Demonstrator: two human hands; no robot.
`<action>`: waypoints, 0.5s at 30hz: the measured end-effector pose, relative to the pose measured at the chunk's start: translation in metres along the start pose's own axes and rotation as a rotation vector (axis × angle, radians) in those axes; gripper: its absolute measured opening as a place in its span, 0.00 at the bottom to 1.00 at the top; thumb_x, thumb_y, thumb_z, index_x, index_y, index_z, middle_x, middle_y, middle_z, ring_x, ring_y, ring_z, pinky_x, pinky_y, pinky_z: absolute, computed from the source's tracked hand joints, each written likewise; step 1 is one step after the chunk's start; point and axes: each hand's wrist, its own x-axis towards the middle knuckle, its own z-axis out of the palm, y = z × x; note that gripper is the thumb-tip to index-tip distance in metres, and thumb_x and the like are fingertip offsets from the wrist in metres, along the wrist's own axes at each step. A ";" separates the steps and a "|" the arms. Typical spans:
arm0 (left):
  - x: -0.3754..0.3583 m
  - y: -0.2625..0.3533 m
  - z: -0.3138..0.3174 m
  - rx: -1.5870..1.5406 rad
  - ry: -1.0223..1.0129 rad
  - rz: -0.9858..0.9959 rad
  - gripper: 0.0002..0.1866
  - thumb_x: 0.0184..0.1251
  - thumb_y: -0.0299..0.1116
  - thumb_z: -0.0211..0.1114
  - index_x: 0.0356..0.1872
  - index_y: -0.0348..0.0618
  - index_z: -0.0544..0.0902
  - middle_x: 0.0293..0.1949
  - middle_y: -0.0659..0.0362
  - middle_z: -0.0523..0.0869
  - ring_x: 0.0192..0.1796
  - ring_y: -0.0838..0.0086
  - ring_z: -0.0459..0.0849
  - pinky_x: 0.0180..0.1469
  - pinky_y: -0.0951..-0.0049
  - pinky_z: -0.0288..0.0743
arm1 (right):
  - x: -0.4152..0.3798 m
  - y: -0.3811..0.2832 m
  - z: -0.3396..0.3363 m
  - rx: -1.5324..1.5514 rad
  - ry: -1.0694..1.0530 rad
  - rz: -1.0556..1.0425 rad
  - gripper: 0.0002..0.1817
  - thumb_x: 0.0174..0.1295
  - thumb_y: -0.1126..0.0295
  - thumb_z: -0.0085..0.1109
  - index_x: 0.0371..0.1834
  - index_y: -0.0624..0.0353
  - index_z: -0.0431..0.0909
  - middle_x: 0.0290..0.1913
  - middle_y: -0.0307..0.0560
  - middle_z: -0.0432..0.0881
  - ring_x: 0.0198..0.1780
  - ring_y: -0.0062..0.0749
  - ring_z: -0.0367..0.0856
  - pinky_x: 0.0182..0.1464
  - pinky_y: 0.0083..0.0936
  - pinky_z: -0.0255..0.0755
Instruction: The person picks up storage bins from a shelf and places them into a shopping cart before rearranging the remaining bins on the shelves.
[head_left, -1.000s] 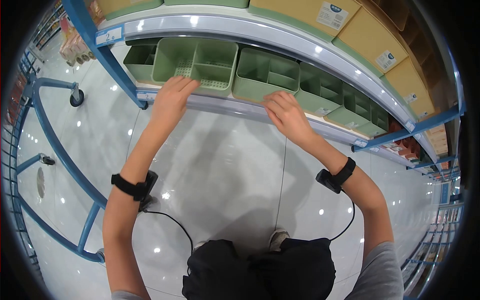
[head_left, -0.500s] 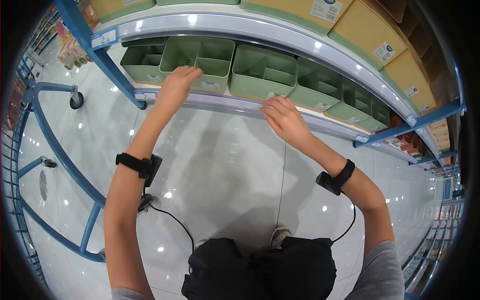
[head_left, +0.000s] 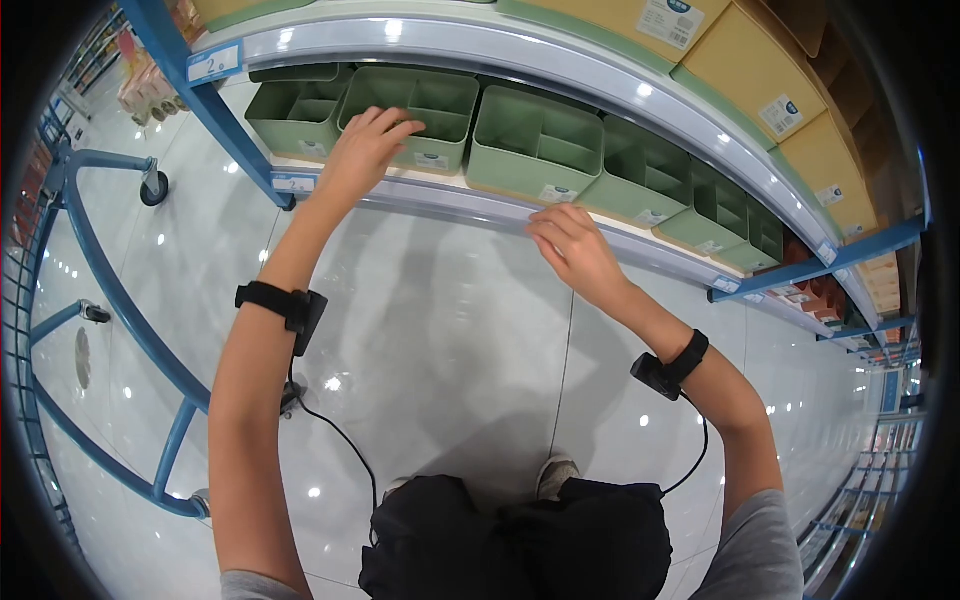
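Observation:
A row of green divided plastic bins stands on a low shelf. My left hand rests with its fingers on the front rim of the second green bin from the left. My right hand lies on the shelf's silver front rail, just below a third green bin, fingers loosely curled and holding nothing. Both wrists carry black bands with cables.
Tan boxes with white labels fill the shelf above. More green bins run off to the right. A blue cart frame stands at my left on the glossy white floor. Blue shelf posts flank the bay.
The second green bin has been pushed back from the shelf edge into line with the others, my left hand following it. My right hand has barely moved along the rail.

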 end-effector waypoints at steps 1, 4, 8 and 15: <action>-0.001 0.007 -0.005 0.026 0.063 -0.010 0.13 0.56 0.23 0.59 0.44 0.42 0.76 0.42 0.56 0.76 0.47 0.59 0.72 0.47 0.63 0.68 | 0.002 0.000 -0.001 -0.005 0.012 -0.012 0.06 0.55 0.76 0.57 0.35 0.63 0.79 0.40 0.44 0.78 0.45 0.38 0.74 0.49 0.32 0.68; -0.003 -0.005 -0.015 0.104 0.244 -0.189 0.13 0.58 0.23 0.59 0.45 0.42 0.76 0.42 0.55 0.76 0.45 0.58 0.73 0.46 0.63 0.69 | 0.011 0.002 -0.004 0.008 0.122 0.067 0.06 0.54 0.77 0.57 0.35 0.63 0.78 0.40 0.46 0.78 0.45 0.40 0.74 0.48 0.34 0.68; 0.000 -0.063 -0.024 0.062 0.549 -0.512 0.11 0.58 0.26 0.59 0.43 0.39 0.76 0.39 0.51 0.76 0.42 0.54 0.74 0.44 0.57 0.69 | 0.025 0.003 -0.003 0.078 0.153 0.138 0.06 0.54 0.77 0.57 0.36 0.65 0.78 0.40 0.47 0.78 0.44 0.42 0.74 0.47 0.34 0.70; 0.014 -0.130 -0.020 0.433 0.474 -0.496 0.18 0.60 0.33 0.57 0.50 0.36 0.73 0.47 0.43 0.78 0.50 0.46 0.75 0.53 0.57 0.70 | 0.122 -0.016 -0.001 0.057 0.172 -0.042 0.06 0.57 0.76 0.54 0.36 0.65 0.78 0.38 0.48 0.78 0.42 0.43 0.75 0.45 0.33 0.71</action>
